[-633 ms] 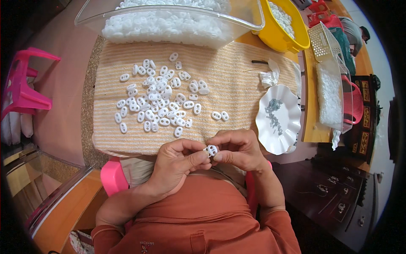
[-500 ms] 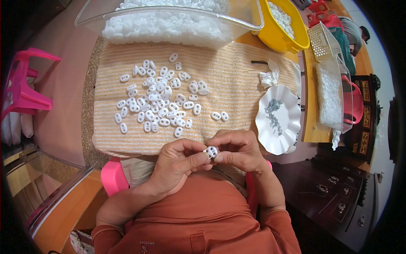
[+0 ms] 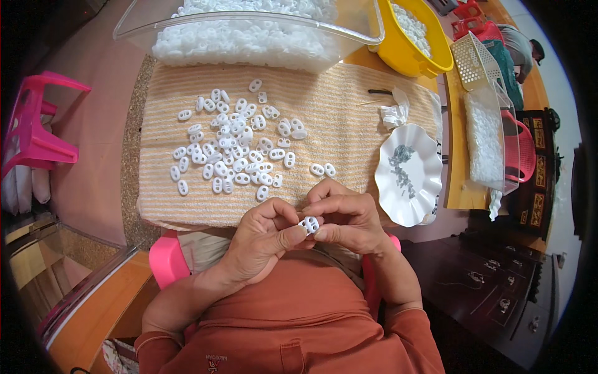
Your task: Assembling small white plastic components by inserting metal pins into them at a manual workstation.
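Observation:
Close in front of my body, both hands hold a small white plastic cord lock (image 3: 311, 225) with two round holes in its face. My left hand (image 3: 261, 237) pinches its left side, the thumb along the near edge. On its right side sit the thumb and fingers of my right hand (image 3: 349, 218). The fingers partly cover the piece, so its back is hidden. Beyond my hands lies a loose heap of similar white two-hole cord locks (image 3: 237, 146) on a striped towel (image 3: 336, 106). A pair of cord locks (image 3: 323, 169) lies nearer my right hand.
A wavy-rimmed white plate (image 3: 427, 181) with small grey pieces, perhaps springs, stands at the right. Crumpled white plastic (image 3: 394, 114) lies behind it. At the back are a clear bin (image 3: 249, 25) of white parts and a yellow basin (image 3: 436, 62). A person (image 3: 522, 53) sits far right.
My right fingers have lifted and spread slightly above the cord lock, and my left forefinger has shifted a little off it. The piece stays between both hands.

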A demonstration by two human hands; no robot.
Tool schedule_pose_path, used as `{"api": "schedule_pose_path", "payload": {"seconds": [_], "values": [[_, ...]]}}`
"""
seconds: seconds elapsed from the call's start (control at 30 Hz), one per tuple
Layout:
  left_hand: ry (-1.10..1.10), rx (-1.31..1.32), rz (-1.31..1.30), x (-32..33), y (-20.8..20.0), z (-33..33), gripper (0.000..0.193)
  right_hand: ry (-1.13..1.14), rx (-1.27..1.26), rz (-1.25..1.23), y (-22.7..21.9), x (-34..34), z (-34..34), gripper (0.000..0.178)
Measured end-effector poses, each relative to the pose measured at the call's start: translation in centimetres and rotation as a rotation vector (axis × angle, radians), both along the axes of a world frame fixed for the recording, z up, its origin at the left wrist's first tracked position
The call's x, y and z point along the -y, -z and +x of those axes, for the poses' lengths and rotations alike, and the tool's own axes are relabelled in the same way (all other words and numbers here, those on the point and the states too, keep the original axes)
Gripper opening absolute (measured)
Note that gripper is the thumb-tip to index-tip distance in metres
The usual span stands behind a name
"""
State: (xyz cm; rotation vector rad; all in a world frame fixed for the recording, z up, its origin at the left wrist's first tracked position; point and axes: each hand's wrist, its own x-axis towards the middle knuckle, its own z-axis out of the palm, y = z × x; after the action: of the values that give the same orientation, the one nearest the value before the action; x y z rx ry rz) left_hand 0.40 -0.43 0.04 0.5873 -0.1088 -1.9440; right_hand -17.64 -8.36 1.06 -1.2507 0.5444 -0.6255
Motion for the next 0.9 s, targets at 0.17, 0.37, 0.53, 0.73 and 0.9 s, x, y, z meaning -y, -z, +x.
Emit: {"api": "schedule_pose_path", "payload": {"seconds": [0.17,0.37,0.53,0.73,0.9], "values": [[-0.033,0.026,-0.023,-0.3,0.2,-0.2,0.01,-0.014,-0.021,-0.047,0.0,-0.2,0.1,0.031],[-0.074,0.07,-0.059,-0.5,0.0,-0.5,0.01,-0.016,-0.046,-0.089,-0.3,-0.4,0.3,0.029],[-0.087,0.106,-0.091,-0.6,0.3,-0.7,0.01,-0.034,-0.052,-0.12,-0.7,-0.6,0.3,0.029],[-0.028,0.084,-0.106,-0.1,0.3,-0.3,0.008,-0.019,-0.029,-0.126,-1.0,-0.5,0.4,0.028],[0.005,0.064,-0.081,-0.4,0.2,-0.2,0.008,-0.026,-0.079,-0.187,-1.4,-0.5,0.0,0.024]]}}
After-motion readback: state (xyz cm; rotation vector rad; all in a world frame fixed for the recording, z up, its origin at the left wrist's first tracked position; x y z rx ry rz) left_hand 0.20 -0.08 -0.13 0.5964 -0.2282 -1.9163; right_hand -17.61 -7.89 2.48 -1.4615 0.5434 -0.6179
